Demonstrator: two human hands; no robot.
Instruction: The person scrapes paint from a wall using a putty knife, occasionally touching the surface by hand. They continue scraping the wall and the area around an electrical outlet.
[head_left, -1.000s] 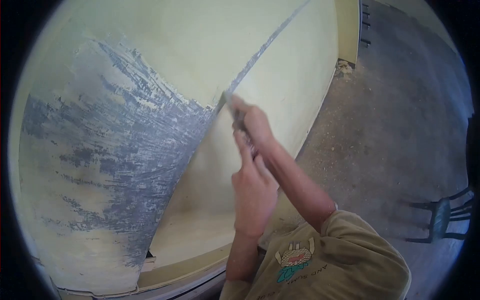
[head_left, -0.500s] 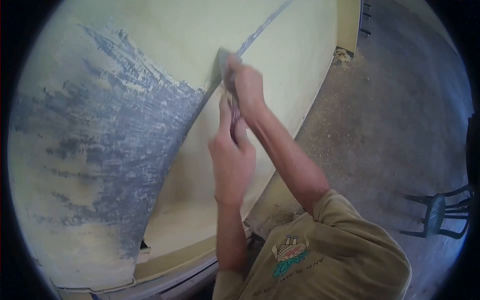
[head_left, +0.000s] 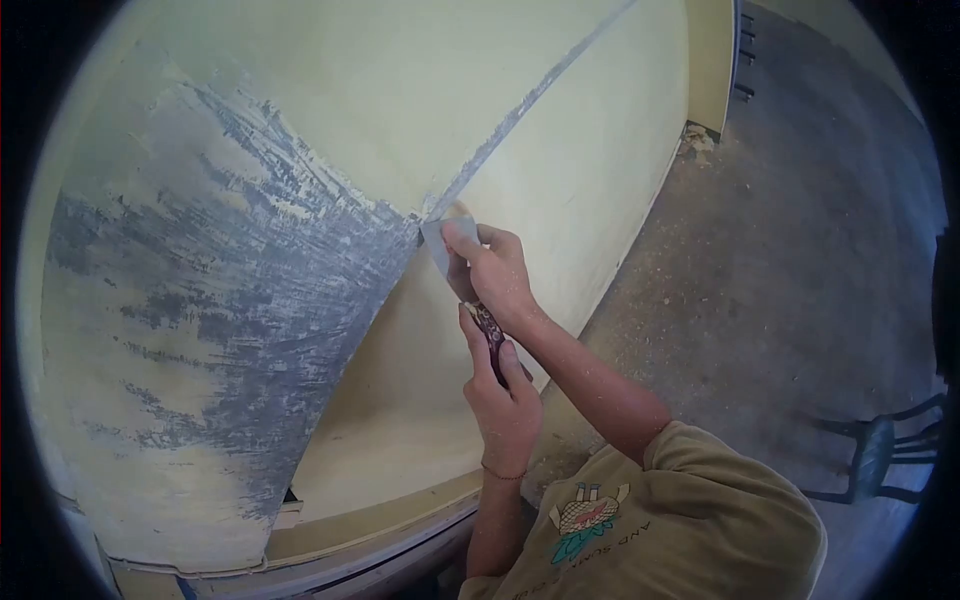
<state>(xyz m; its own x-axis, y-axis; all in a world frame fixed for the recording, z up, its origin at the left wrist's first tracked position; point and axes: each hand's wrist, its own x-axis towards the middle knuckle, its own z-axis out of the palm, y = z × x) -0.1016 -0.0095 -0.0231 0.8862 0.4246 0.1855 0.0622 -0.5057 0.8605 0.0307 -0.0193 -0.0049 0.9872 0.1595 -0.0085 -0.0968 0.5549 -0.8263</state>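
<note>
Right, head view: both hands up at the inner corner of a yellow wall (head_left: 560,190), one scraper shared between them.
Scraper (head_left: 440,248): pale blade pressed into the corner seam, its upper edge touching the spot where the grey scraped streak meets the yellow paint; dark reddish handle (head_left: 492,335) runs down and to the right from the blade.
Right hand (head_left: 495,270): the upper one, fingers (head_left: 462,240) curled tight over the blade's back and the top of the handle, clamped on the scraper.
Left hand (head_left: 505,400): just below, touching the right hand, fingers wrapped shut around the lower end of the handle, thumb lying along it.
Scraped patch (head_left: 240,300): broad grey area on the left wall face, paint gone in ragged streaks, running down towards the skirting.
Corner streak (head_left: 530,100): thin grey line climbing the seam above the blade.
Floor (head_left: 800,260): grey concrete, dusted with pale flakes along the wall's foot.
Chair (head_left: 885,450): dark, well apart on the right edge.
Shirt (head_left: 680,520): olive, printed motif, bottom of the view.
</note>
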